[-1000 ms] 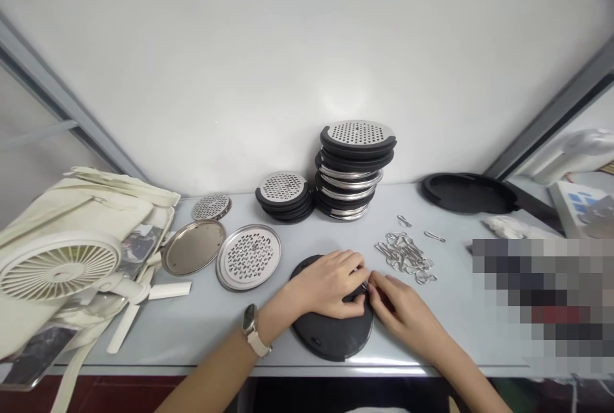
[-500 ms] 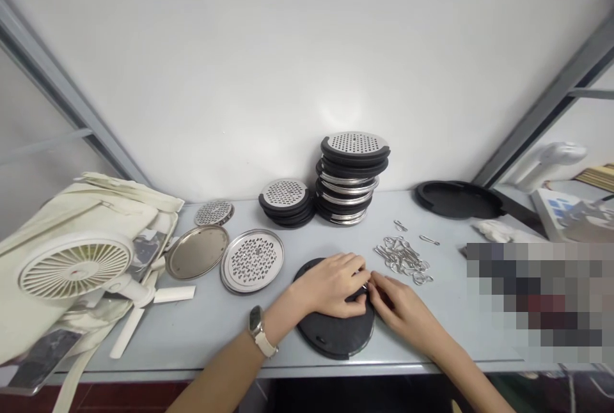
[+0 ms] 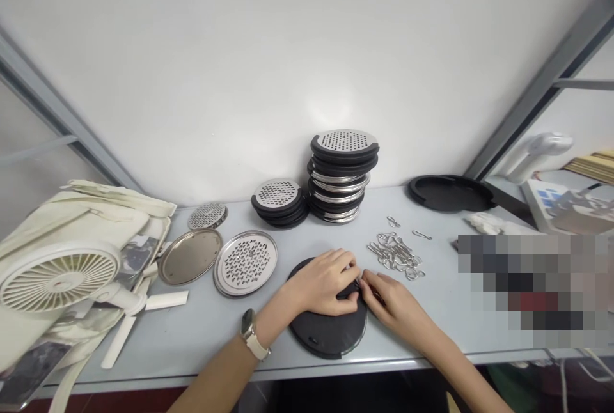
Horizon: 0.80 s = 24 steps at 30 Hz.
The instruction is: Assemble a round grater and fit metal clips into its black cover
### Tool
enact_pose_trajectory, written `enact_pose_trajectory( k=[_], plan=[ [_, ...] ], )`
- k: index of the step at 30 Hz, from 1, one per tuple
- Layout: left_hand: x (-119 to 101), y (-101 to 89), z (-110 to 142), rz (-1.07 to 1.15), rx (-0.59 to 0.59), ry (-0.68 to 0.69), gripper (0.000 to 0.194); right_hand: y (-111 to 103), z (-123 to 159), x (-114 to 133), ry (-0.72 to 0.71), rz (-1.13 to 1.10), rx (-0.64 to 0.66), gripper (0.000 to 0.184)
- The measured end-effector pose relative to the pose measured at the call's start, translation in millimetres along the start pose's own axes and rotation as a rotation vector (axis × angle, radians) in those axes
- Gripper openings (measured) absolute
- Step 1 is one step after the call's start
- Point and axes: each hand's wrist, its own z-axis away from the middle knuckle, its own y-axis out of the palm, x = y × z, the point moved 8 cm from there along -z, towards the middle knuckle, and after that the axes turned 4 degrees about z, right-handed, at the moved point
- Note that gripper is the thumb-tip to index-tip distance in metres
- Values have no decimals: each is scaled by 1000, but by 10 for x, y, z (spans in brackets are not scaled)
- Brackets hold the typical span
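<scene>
A black round disc [image 3: 330,333] with a shiny rim at its lower right lies near the table's front edge. My left hand [image 3: 326,285], wearing a watch [image 3: 252,333], is bent over its top and holds it down. At the disc's right side my right hand [image 3: 391,301] pinches close to the left fingertips. A small silvery glint shows between the two hands, but the fingers hide most of that piece. Just beyond the right hand lies a pile of metal wire clips [image 3: 393,252].
Perforated metal plates [image 3: 244,264] and a plain metal plate [image 3: 192,256] lie left. A short stack [image 3: 278,202] and a tall stack [image 3: 343,173] of black-rimmed discs stand by the wall. A black pan-shaped piece [image 3: 451,194] lies back right; a white fan [image 3: 62,279] is far left.
The whole view has shifted slightly, so things appear a little further left. Both hands keep nearly the same place on the disc, with the right fingers still pinched.
</scene>
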Motion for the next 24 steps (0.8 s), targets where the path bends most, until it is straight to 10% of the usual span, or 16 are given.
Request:
enact_pose_trajectory(
  k=[24],
  plan=[
    [-54, -15, 29, -17, -30, 18, 15, -96, 57, 79, -72, -7, -29, 24]
  ],
)
